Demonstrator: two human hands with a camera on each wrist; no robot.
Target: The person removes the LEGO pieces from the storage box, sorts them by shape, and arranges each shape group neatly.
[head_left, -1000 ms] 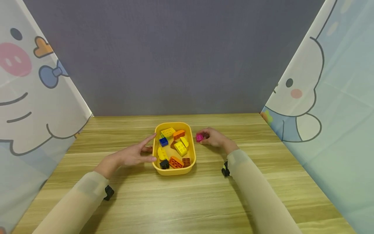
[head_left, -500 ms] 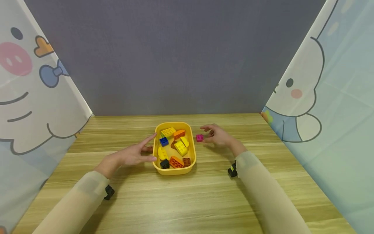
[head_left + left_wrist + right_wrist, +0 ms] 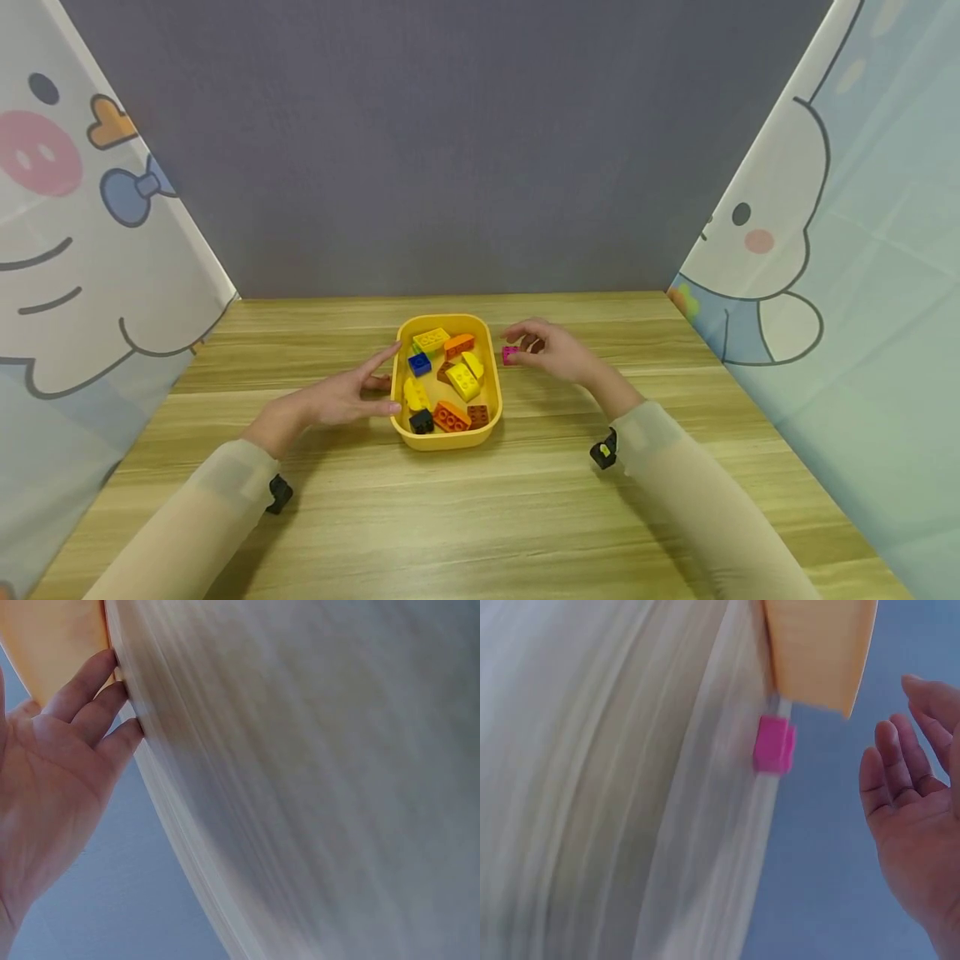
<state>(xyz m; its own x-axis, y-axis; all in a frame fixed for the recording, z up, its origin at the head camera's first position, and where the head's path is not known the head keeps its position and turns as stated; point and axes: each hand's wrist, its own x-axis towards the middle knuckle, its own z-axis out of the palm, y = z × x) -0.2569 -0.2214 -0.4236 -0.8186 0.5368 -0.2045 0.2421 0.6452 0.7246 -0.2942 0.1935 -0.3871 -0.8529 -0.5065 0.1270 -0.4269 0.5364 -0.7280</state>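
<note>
A yellow tray [image 3: 447,444] holds several toy building bricks, among them a blue brick [image 3: 419,364], a black brick [image 3: 422,422] and a yellow brick [image 3: 463,381]. Against the tray's left side rests my left hand [image 3: 333,398], fingers spread, thumb and index at the rim. In the left wrist view its other fingertips touch the table beside the tray wall. A small magenta brick [image 3: 774,745] stands on the table just right of the tray. My right hand [image 3: 558,354] hovers over and beside that brick, fingers loosely bent; the right wrist view shows it apart from the brick.
Both hands work over a wooden table [image 3: 450,525]. A dark grey panel [image 3: 457,150] rises behind it, and cartoon-printed cloths [image 3: 862,250] flank both sides. Orange bricks [image 3: 452,416] and brown bricks [image 3: 477,416] also lie in the tray.
My right hand released the magenta brick and drew back up and right, then came slightly left over it again. The brick stays beside the tray. My left hand has not moved.
</note>
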